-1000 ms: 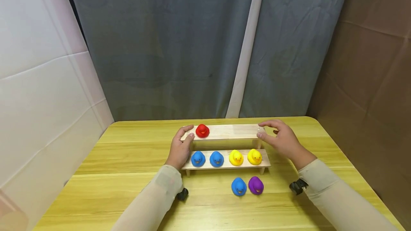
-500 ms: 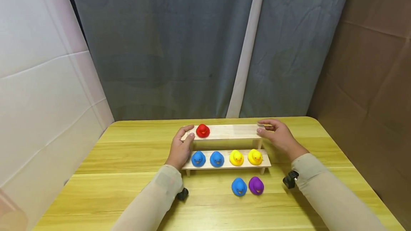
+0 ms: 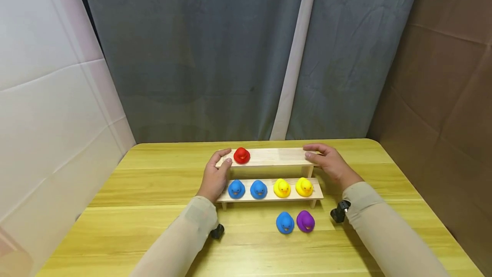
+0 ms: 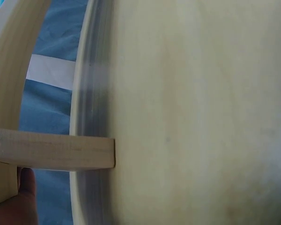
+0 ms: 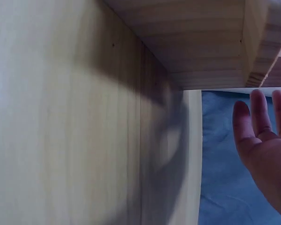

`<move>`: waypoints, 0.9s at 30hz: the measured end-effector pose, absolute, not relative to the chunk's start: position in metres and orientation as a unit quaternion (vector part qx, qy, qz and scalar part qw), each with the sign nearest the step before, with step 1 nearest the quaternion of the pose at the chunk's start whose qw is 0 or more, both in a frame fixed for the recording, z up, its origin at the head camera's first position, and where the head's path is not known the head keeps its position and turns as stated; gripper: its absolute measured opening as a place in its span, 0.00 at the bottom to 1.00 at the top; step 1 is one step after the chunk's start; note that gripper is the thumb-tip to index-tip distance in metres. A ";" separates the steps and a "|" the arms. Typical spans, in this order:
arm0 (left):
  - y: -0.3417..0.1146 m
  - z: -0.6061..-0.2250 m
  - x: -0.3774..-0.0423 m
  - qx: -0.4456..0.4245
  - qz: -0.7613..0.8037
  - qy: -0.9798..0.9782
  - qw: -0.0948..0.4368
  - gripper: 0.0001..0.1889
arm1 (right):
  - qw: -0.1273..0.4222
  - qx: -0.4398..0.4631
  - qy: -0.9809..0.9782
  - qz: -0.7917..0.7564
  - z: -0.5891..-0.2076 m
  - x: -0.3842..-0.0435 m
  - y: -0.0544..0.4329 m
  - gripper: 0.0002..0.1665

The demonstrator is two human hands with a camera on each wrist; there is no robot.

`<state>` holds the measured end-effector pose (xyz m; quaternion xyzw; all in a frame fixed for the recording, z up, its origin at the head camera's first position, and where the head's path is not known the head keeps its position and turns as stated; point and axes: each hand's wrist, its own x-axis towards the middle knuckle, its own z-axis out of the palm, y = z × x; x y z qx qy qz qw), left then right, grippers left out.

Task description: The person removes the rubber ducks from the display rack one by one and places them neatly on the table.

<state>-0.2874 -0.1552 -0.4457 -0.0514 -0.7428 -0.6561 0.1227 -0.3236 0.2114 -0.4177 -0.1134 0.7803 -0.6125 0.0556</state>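
Note:
Two long wooden shelves on short legs stand one behind the other in the head view. On the taller rear shelf [image 3: 276, 156] sits a red rubber duck [image 3: 241, 156], near its left end. My left hand [image 3: 213, 178] grips that end, thumb in front and a finger reaching behind. My right hand [image 3: 333, 163] has thumb and index finger around the right end; its other fingers [image 5: 259, 112] look fairly straight in the right wrist view, tips right by the wood. Two blue ducks [image 3: 247, 189] and two yellow ducks [image 3: 293, 187] line the lower front shelf [image 3: 269, 198].
A blue duck [image 3: 285, 222] and a purple duck [image 3: 305, 221] lie on the wooden table [image 3: 153, 225] before the lower shelf. Grey curtains [image 3: 200, 54] hang behind the table's back edge, with a white wall at left and a brown one at right.
My right hand has moved left, bringing thumb and index finger further over the rear shelf's right end. My left hand keeps its place at the left end; shelves and ducks stay put.

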 end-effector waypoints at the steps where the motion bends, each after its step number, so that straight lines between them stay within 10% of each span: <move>1: -0.155 -0.446 -0.287 -0.051 -0.655 -0.744 0.122 0.19 | 0.060 -0.113 0.777 -0.616 -0.419 -0.324 0.211 0.29; 27: -0.159 -0.438 -0.287 -0.027 -0.628 -0.773 0.083 0.20 | 0.087 -0.090 0.759 -0.639 -0.422 -0.326 0.203 0.25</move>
